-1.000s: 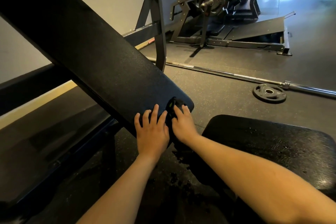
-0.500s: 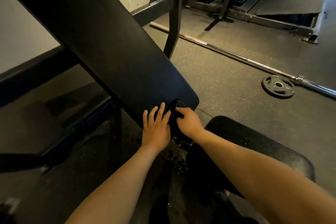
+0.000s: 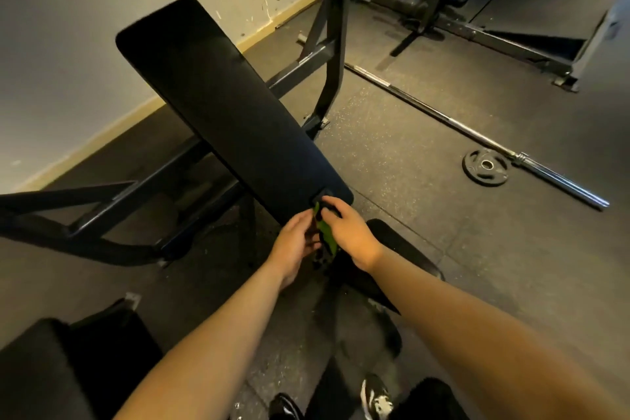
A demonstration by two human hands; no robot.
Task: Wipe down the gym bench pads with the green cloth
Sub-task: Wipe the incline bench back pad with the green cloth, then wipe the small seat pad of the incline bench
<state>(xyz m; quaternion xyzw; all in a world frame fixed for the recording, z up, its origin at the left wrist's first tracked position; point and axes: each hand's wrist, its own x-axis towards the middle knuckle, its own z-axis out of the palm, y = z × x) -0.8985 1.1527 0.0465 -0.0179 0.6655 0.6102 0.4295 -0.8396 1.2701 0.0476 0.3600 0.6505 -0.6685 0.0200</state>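
Left hand (image 3: 296,239) has lifted off the back pad (image 3: 231,112) onto the green cloth (image 3: 326,236), fingers curled round it. Right hand (image 3: 351,232) pinches the cloth's top edge with its fingers.

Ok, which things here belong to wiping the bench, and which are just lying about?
For the job: green cloth, back pad, seat pad, left hand, right hand.
Lying about: barbell, weight plate.

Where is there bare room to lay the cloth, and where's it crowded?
Free: back pad above the hands; floor between it and the barbell. Crowded: its lower end, where left hand and right hand hold the green cloth.
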